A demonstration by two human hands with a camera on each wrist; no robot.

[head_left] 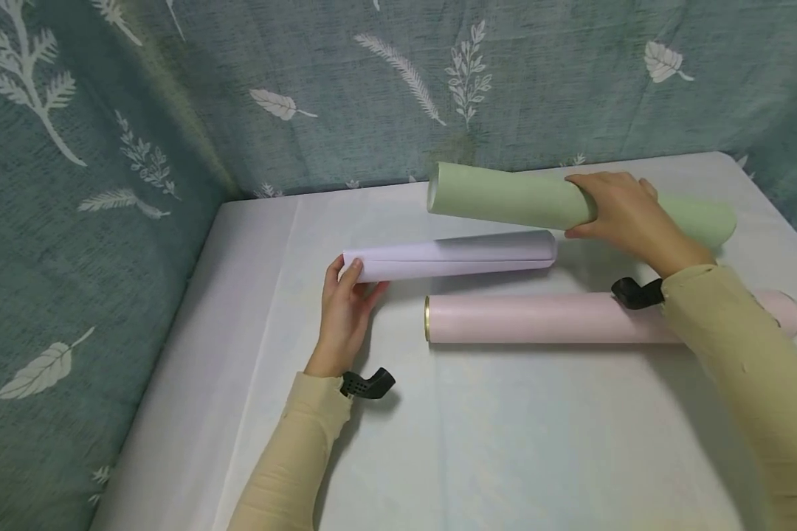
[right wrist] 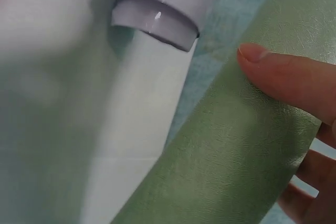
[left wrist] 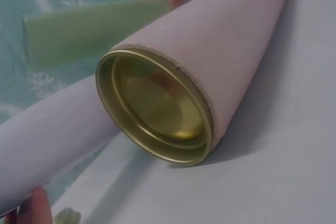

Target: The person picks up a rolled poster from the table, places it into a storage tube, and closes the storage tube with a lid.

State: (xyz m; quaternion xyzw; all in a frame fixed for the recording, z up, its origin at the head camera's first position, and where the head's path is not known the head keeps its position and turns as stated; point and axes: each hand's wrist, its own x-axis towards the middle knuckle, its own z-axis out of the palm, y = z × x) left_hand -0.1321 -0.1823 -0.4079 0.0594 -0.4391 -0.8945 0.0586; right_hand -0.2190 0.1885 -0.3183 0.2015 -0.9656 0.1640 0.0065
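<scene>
My left hand (head_left: 344,317) pinches the left end of a pale lilac roll of paper (head_left: 452,257), thumb on the near side. In the right wrist view the roll's far end (right wrist: 157,19) shows a loose overlapping edge. My right hand (head_left: 627,214) grips a green roll (head_left: 505,195) around its middle, fingers over the far side, and holds it above the back of the table. Nearer to me lies a pink tube (head_left: 531,318) with a gold metal end cap (left wrist: 157,106), partly hidden by my right forearm.
The white-covered table (head_left: 345,472) reaches back to a teal curtain (head_left: 345,96) with a leaf print, which also hangs along the left side. A black wrist camera (head_left: 370,383) sits on the left wrist, and another black wrist camera (head_left: 636,293) overlaps the pink tube in the head view.
</scene>
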